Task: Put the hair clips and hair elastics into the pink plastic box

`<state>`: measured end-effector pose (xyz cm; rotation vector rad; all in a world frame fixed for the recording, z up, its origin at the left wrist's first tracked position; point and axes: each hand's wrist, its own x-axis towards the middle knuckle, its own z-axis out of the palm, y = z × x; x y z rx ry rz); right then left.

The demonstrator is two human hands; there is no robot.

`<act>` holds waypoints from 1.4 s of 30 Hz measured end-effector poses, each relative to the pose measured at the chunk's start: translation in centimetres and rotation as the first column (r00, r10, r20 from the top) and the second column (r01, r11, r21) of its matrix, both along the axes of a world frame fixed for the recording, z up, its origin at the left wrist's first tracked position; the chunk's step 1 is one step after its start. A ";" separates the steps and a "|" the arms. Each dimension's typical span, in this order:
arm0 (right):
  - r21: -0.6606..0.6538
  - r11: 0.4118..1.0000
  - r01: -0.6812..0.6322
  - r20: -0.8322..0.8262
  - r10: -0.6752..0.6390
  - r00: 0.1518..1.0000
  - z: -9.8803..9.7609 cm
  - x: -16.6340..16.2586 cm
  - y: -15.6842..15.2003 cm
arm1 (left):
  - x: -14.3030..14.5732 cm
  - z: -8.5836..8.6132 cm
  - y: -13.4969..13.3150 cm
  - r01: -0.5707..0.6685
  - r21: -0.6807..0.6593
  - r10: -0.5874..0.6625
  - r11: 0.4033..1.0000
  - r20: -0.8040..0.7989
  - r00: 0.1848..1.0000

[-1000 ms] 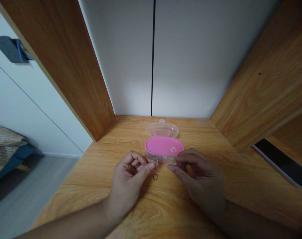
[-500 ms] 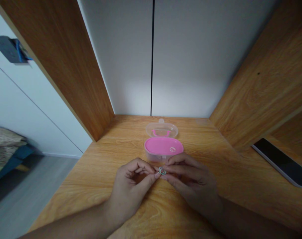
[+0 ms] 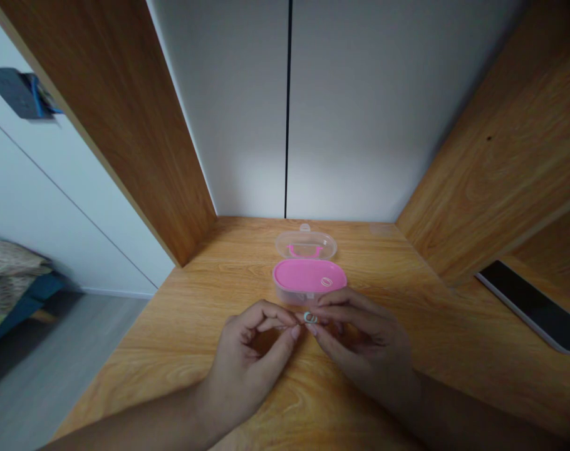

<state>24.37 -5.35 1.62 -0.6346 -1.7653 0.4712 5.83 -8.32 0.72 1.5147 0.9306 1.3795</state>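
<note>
Two or so small pale rings (image 3: pixel 310 317), perhaps little hair elastics, sit between my fingertips just in front of the box. My right hand (image 3: pixel 364 329) pinches them from the right with thumb and fingers. From the left, the thumb and index finger of my left hand (image 3: pixel 254 344) close at their near edge; exactly what lies inside that pinch is too small to make out. Behind the hands stands an oval clear box (image 3: pixel 289 295) with a pink inner tray (image 3: pixel 299 274). A pale ring shape (image 3: pixel 326 282) shows on the tray. The clear lid (image 3: pixel 280 241), with a pink handle, is hinged back.
At the right, a dark-screened phone (image 3: pixel 529 307) lies on the wooden surface (image 3: pixel 181 338). Wooden panels (image 3: pixel 116 113) rise on both sides, and pale cabinet doors (image 3: pixel 238 125) close off the back. Patterned fabric (image 3: pixel 7 275) shows at far left, beyond the surface's edge.
The pale rings have turned and shifted slightly right, toward my right fingertips. My left fingertips have moved a little. The box and phone stay put.
</note>
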 end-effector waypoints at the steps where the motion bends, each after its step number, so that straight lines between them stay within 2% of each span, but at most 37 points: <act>1: 0.003 1.000 0.006 0.008 -0.006 1.000 0.0 0.0 0.0 | 0.0 0.0 0.0 0.000 -0.004 0.000 1.000 0.001 1.000; 5: 0.027 0.999 0.025 0.040 -0.026 0.999 0.1 0.2 0.0 | 0.0 0.2 0.3 0.015 -0.030 -0.016 0.999 -0.021 1.000; 10: 0.053 0.999 -0.013 0.076 0.009 0.997 0.1 0.2 -0.1 | -0.1 0.5 0.6 0.070 -0.044 -0.075 0.997 -0.100 0.992; 20: 0.098 0.995 -0.028 0.096 0.018 0.995 0.2 0.1 0.0 | -0.1 0.4 0.5 0.074 -0.090 -0.079 0.993 -0.048 0.996; 29: 0.071 0.997 -0.024 0.075 0.018 0.997 0.2 0.1 0.1 | -0.1 0.5 0.5 0.085 -0.117 -0.090 0.990 -0.040 0.995; 33: 0.052 0.999 -0.006 0.065 0.003 0.998 0.2 0.1 0.1 | -0.2 0.3 0.4 0.036 -0.062 -0.041 0.997 -0.077 0.996; 36: 0.042 0.999 0.007 0.064 -0.009 0.998 0.2 0.0 0.1 | -0.5 0.4 0.6 -0.014 0.060 0.023 0.998 -0.156 0.988; 39: 0.040 0.999 0.016 0.073 -0.019 0.997 0.3 0.0 0.1 | -0.7 0.6 0.9 0.022 0.197 0.033 0.980 -0.269 0.963; 42: 0.042 0.999 0.024 0.091 -0.028 0.995 0.4 0.0 0.1 | -1.0 0.8 1.3 0.028 0.249 0.054 0.968 -0.316 0.947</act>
